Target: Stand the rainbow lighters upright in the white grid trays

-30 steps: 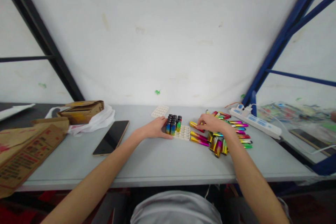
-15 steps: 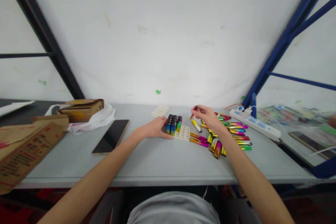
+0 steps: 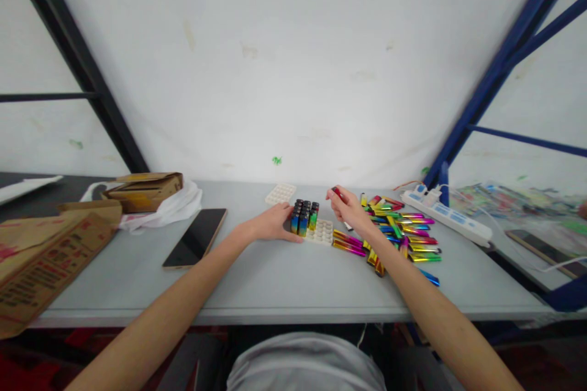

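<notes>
A white tray point(image 3: 323, 233) with round pockets lies on the table. Several shiny blue-to-yellow tubes with black tops point(image 3: 303, 217) stand upright together at its left side. My left hand point(image 3: 276, 222) rests against their left side, fingers and thumb spread apart around that edge. To the right and a little above the tray, my right hand point(image 3: 348, 206) pinches a tube point(image 3: 337, 192) whose red, dark-tipped end shows above the fingers; the rest is hidden. Beyond that hand lies a loose pile of metallic tubes point(image 3: 415, 231) in many colours, partly covered by my right forearm.
A second white pocketed tray point(image 3: 280, 193) lies behind the standing tubes. To the left are a phone point(image 3: 195, 238), a white plastic bag point(image 3: 183, 203) and cardboard boxes point(image 3: 149, 192). A white power strip point(image 3: 449, 218) with cables runs along the right. The wall point(image 3: 293, 104) rises behind.
My right hand has moved slightly left and lower, and its tube has turned so that mostly the red end shows. My left hand has stayed in place.
</notes>
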`<state>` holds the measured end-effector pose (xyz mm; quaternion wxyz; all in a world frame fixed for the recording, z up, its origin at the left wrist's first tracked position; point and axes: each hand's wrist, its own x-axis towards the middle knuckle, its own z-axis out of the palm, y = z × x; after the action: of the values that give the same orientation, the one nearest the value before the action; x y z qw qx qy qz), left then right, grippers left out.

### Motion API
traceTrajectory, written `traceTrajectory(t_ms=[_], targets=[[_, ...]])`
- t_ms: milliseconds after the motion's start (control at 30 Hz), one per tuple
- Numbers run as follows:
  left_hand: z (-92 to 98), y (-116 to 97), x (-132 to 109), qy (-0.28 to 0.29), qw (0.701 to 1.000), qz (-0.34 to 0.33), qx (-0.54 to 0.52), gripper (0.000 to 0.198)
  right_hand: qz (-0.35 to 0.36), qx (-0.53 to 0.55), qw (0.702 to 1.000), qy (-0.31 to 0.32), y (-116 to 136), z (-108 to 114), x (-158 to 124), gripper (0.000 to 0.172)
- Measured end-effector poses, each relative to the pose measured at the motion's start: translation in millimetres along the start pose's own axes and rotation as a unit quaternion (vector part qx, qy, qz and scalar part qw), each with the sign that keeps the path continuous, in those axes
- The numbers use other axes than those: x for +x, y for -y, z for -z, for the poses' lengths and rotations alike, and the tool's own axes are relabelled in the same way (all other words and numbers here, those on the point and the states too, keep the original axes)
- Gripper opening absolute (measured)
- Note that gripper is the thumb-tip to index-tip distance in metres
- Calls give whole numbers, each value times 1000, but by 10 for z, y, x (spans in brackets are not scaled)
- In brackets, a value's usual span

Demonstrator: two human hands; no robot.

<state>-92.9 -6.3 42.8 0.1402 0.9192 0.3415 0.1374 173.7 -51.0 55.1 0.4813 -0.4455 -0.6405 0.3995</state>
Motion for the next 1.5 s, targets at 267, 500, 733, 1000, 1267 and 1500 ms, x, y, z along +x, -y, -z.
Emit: traceTrajectory(t_ms=[267, 500, 733, 1000, 1267, 1500], targets=[[-11, 18, -3, -2, 1000, -1, 6, 67, 64, -200, 975, -79, 4, -79, -18, 54], [-17, 15, 6, 5, 1000, -2, 15, 68, 81, -232, 964, -99, 70, -106, -46, 36], [18, -30, -8, 4, 1000, 1, 17, 66, 79, -237, 960, -126, 83, -128, -42, 51], [17, -36, -6, 1, 1000, 5, 6, 68, 84, -271, 955, -88, 25, -135, -58, 37], [8, -13, -9, -3, 1000, -5, 4, 65, 101, -291, 948, -74, 91, -124, -69, 42], [-17, 12, -2, -1, 1000, -1, 9, 69, 196, -278, 940, -7, 218, -81, -121, 38]])
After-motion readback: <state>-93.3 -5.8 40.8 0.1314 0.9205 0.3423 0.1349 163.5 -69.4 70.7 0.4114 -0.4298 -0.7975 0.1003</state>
